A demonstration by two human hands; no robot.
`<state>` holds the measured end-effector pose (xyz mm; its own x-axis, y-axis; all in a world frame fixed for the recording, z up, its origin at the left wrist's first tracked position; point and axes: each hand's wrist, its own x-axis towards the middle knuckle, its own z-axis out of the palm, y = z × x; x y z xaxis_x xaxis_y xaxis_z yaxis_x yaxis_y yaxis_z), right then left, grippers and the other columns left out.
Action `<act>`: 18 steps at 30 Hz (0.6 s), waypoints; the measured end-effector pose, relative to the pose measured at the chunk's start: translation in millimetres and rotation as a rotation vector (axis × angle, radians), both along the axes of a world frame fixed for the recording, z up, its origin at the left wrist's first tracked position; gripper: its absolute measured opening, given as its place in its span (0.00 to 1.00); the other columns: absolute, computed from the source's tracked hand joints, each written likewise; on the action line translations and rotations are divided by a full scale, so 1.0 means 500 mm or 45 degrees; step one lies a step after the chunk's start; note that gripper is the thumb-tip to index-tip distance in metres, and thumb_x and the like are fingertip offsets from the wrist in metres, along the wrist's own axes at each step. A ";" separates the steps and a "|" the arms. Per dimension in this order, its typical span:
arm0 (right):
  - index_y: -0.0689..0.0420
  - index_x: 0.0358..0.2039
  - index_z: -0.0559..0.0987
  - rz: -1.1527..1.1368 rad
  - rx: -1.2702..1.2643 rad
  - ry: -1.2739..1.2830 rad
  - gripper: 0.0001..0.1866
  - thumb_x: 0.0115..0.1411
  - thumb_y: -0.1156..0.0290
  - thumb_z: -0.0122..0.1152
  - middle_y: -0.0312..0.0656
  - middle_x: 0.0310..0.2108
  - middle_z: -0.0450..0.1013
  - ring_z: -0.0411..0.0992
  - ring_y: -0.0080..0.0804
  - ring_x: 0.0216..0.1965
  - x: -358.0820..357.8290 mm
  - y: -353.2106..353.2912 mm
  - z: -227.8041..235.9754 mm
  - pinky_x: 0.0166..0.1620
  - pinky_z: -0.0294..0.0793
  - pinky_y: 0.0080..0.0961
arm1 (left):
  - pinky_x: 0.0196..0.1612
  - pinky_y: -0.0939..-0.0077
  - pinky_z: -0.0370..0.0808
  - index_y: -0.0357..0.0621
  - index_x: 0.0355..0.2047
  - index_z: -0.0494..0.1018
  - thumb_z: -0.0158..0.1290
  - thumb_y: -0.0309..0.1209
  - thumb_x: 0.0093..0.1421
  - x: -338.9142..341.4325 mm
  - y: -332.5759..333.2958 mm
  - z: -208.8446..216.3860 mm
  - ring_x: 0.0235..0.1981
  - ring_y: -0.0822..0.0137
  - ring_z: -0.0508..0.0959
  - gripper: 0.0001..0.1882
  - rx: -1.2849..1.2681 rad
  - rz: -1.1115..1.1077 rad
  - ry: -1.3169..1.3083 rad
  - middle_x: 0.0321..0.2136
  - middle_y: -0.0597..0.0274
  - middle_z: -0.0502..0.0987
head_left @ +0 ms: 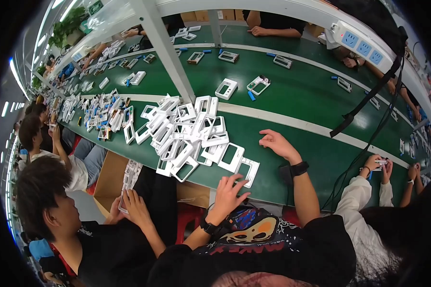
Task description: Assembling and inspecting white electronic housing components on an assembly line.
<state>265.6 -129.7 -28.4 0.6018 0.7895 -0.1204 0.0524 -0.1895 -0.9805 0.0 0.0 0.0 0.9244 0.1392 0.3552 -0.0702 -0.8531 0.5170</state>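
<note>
My left hand (pixel 229 195) is at the table's near edge, fingers apart and nothing in its grasp. Its fingertips reach the lower left side of a white plastic frame (pixel 255 165); whether they touch it, I cannot tell. My right hand (pixel 278 145) hovers over the green table, loosely bent with fingers apart, and holds nothing. To the left of it lies a large heap of white plastic frames (pixel 177 129), overlapping at many angles. Another white frame (pixel 231 157) lies at the heap's right end, next to the one by my left hand.
Beyond a pale rail (pixel 282 124) runs a green conveyor (pixel 301 91) carrying white housings (pixel 226 89) and blue cylinders. A white post (pixel 165 52) rises behind the heap. Black cables (pixel 368 138) hang at right. A co-worker's hands (pixel 135 209) are at left, above a cardboard box (pixel 111 178).
</note>
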 end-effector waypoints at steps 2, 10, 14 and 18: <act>0.61 0.57 0.66 0.004 -0.029 0.099 0.25 0.62 0.68 0.60 0.42 0.33 0.77 0.75 0.26 0.34 0.028 -0.024 0.022 0.41 0.73 0.19 | 0.43 0.64 0.69 0.50 0.42 0.77 0.63 0.30 0.49 0.024 -0.030 -0.006 0.40 0.58 0.70 0.17 0.015 -0.067 0.009 0.43 0.63 0.74; 0.62 0.58 0.66 -0.282 -0.215 -0.142 0.31 0.58 0.63 0.64 0.43 0.32 0.76 0.75 0.27 0.33 0.190 0.022 0.030 0.39 0.74 0.25 | 0.40 0.68 0.69 0.45 0.38 0.77 0.61 0.26 0.49 0.113 -0.059 -0.005 0.36 0.62 0.71 0.14 -0.002 -0.105 0.017 0.38 0.66 0.75; 0.62 0.59 0.65 -0.524 -0.254 -0.753 0.42 0.46 0.63 0.74 0.52 0.45 0.71 0.71 0.36 0.41 0.290 0.068 0.026 0.43 0.74 0.33 | 0.39 0.69 0.69 0.43 0.36 0.76 0.58 0.25 0.48 0.146 -0.046 -0.025 0.36 0.61 0.71 0.12 -0.016 -0.057 -0.053 0.37 0.64 0.74; 0.64 0.60 0.64 -0.484 -0.207 -1.250 0.50 0.35 0.65 0.79 0.60 0.54 0.66 0.62 0.57 0.57 0.435 0.058 -0.007 0.61 0.60 0.44 | 0.40 0.69 0.69 0.44 0.35 0.75 0.57 0.26 0.48 0.160 -0.037 -0.052 0.37 0.61 0.71 0.11 -0.024 0.016 -0.044 0.36 0.63 0.72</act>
<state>483.3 -100.5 -31.7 0.6963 0.5472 0.4645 0.7161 -0.4844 -0.5026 80.0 -18.6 -25.8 0.9097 0.1576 0.3842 -0.0777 -0.8442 0.5304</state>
